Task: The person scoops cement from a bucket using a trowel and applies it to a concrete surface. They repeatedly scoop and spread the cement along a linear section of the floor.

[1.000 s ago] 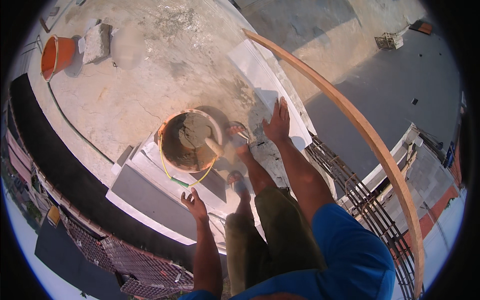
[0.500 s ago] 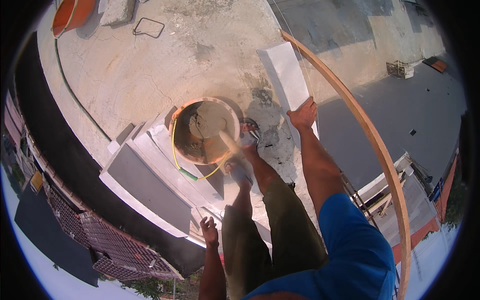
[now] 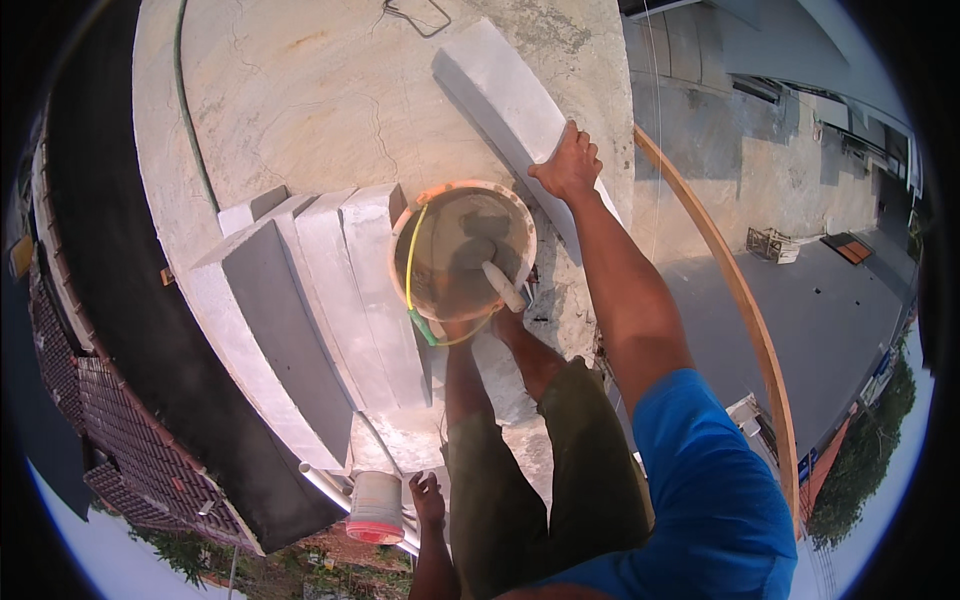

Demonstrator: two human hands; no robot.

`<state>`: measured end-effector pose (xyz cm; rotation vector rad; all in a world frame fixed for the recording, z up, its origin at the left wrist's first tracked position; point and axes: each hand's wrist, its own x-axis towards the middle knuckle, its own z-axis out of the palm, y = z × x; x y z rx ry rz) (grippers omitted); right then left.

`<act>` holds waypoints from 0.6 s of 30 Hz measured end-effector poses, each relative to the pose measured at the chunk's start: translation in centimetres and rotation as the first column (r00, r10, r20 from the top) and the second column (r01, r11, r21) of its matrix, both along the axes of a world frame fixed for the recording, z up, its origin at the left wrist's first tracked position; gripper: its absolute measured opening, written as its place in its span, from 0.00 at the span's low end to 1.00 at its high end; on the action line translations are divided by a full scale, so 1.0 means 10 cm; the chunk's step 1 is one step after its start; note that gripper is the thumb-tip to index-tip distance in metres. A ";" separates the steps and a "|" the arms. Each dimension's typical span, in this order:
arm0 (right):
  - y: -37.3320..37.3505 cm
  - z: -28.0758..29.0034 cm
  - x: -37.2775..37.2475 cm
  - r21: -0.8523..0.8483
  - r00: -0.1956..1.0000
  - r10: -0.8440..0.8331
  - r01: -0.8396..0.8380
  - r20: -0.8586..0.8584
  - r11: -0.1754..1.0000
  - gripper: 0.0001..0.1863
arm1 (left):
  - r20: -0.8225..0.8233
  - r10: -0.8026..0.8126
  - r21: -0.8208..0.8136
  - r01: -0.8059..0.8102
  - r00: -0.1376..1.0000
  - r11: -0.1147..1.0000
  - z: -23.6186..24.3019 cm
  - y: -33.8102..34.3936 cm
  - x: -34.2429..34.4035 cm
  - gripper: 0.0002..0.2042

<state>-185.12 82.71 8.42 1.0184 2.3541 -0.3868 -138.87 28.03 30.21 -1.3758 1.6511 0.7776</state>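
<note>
The right hand point(image 3: 570, 165) grips the near end of a pale block point(image 3: 508, 98), thumb on one side and fingers on the other; the block slants away, beyond and right of a bucket point(image 3: 462, 186) of grey mix point(image 3: 450, 235), with a tool handle point(image 3: 503, 287) leaning out. The left hand point(image 3: 427, 497) is empty, fingers loosely curled, beside a pail point(image 3: 377, 500). More blocks point(image 3: 350, 260) stand left of the bucket.

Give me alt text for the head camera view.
A bare right-hand grip clasps a long pale block; the left-hand grip looks empty. Between that block and a row of pale blocks sits an orange-rimmed bucket of grey mix with a pale-handled tool.
</note>
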 end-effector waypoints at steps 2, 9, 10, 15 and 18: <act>-0.26 0.06 -0.68 0.015 0.992 0.130 -0.130 0.002 0.991 0.65 | -0.002 0.010 0.000 -0.010 1.000 1.000 -0.03 -0.04 0.14 0.25; -1.54 -0.28 -2.51 0.109 0.834 0.508 -0.497 -0.213 0.861 0.58 | -0.012 0.238 -0.010 -0.239 0.971 0.971 -0.23 0.13 0.07 0.22; -1.64 -0.46 -2.66 0.115 0.799 0.554 -0.543 -0.233 0.832 0.59 | -0.011 0.199 0.015 -0.199 0.980 0.980 -0.27 0.16 -0.10 0.20; -1.78 -0.47 -2.65 -0.130 0.820 0.456 -0.523 -0.345 0.842 0.66 | -0.187 0.167 0.117 -0.147 0.968 0.982 -0.35 0.46 -1.17 0.22; -1.21 0.10 -1.46 0.001 0.696 0.357 -0.456 -0.624 0.890 0.31 | -0.366 0.092 0.281 0.016 0.926 0.959 -0.49 0.89 -2.30 0.31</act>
